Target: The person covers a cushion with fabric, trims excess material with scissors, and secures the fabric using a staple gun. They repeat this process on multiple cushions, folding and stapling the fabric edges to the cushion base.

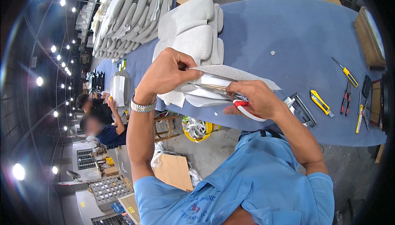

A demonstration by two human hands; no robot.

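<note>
Two hands work over one blue desk [288, 36]: left hand [166, 73] pinches one grey fabric [234, 73], right hand [257, 99] grips one pair of scissors [242, 106]; two yellow knives [321, 103] lie nearby.

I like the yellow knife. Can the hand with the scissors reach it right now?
Probably not straight away: the right hand is gripping red-handled scissors in the grey fabric. The yellow utility knife lies close by on the blue table, nothing between.
</note>
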